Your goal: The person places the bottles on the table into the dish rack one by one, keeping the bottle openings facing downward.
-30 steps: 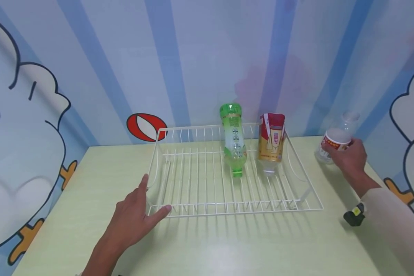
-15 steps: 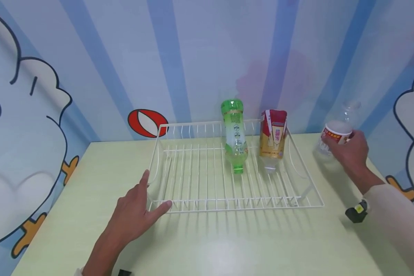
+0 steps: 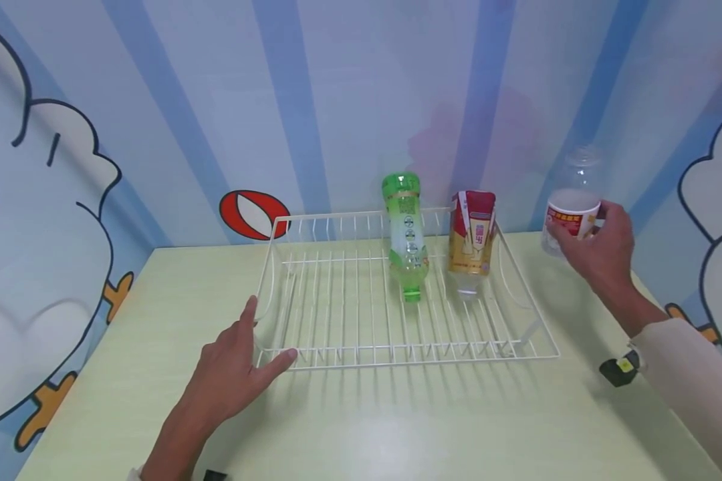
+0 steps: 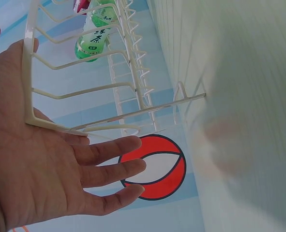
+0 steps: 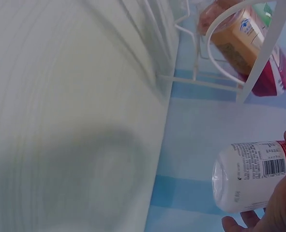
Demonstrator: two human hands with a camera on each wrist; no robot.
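Observation:
In the head view my right hand [image 3: 602, 250] grips a clear plastic bottle [image 3: 571, 200] with a white and red label, its clear neck pointing up. The right wrist view shows the base and barcode of this bottle [image 5: 249, 176] held off the table. My left hand [image 3: 222, 377] rests at the near left corner of a white wire dish rack [image 3: 409, 364], fingers extended, thumb over the front rim. In the left wrist view the rack's rim [image 4: 29, 82] lies against that hand [image 4: 41, 169]. A green bottle [image 3: 406, 227] and a red-and-gold labelled bottle [image 3: 472, 234] lean upside down in the rack.
The rack stands on a pale yellow-green table [image 3: 361, 427] against a blue striped wall [image 3: 361, 100] with cartoon prints. A red-and-white ball [image 3: 255, 215] is printed on the wall behind the rack's left corner. Walls bound the table at left and right.
My right hand has raised the clear bottle from the table's back right and brought it slightly left. The left hand, the rack and the two bottles in it stay put.

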